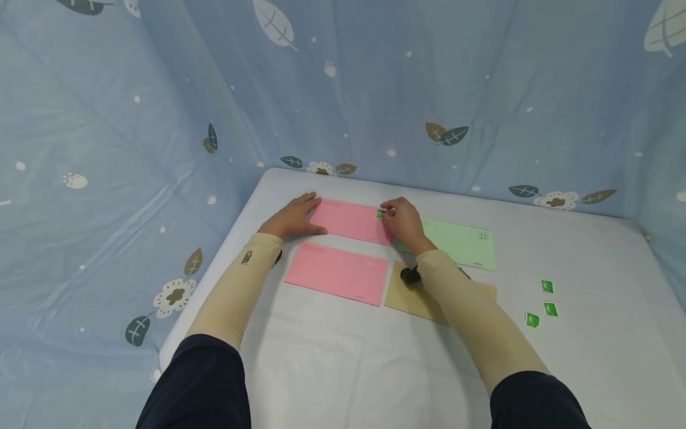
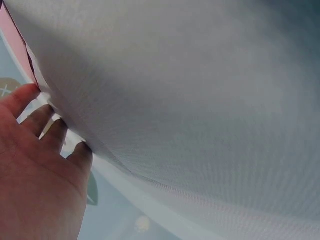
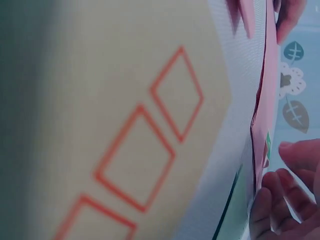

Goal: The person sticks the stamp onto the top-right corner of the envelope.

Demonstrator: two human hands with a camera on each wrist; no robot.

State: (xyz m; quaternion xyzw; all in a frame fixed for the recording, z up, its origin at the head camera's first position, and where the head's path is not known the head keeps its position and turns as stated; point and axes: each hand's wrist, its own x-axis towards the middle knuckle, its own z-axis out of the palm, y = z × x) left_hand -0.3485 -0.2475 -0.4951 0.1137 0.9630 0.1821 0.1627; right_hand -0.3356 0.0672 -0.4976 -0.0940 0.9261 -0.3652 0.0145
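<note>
A pink envelope (image 1: 348, 220) lies at the back of the white table. At its left end rests my left hand (image 1: 293, 217), fingers spread and fairly straight; the left wrist view shows the fingertips at the table's edge. My right hand (image 1: 404, 221) pinches a small green stamp (image 1: 380, 213) at the envelope's upper right corner. The stamp (image 3: 268, 143) shows beside the thumb in the right wrist view, partly hidden. Under the right forearm are a light green envelope (image 1: 461, 241) and a tan envelope (image 1: 412, 298), both partly covered.
A second pink envelope (image 1: 337, 274) lies in front of the first. Several envelopes thus sit close together. Three loose green stamps (image 1: 546, 286) lie at the right of the table (image 1: 321, 369). A blue patterned cloth (image 1: 375, 89) hangs behind and at the sides.
</note>
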